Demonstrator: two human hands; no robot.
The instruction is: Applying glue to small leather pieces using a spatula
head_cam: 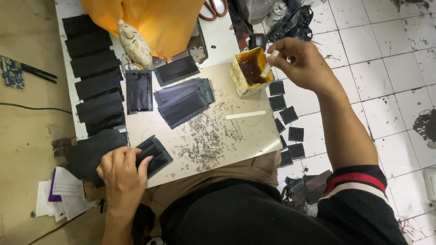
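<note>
Right hand [303, 63] pinched a short white stick [270, 64], tip dipped in the brown glue of a small square tin [249, 72] at the far right corner of the beige work board [236, 136]. Left hand [122, 172] lay flat, fingers pressed together, holding a black folded piece [154, 155] down at the board's near left edge. Main risk as I read it: the loaded stick had to cross the whole board to reach that piece, so drips could land on the stack of black pieces [184, 100] mid-board or on the scrap shavings [209, 136], which would then stick to the work. The tin sat right at the board edge, with small black squares [287, 115] on the tiled floor [386, 59] just beside it; a nudge from the wrist could tip glue over them. The piece also overhung the near edge slightly, so it could slide if the left hand eased off.
</note>
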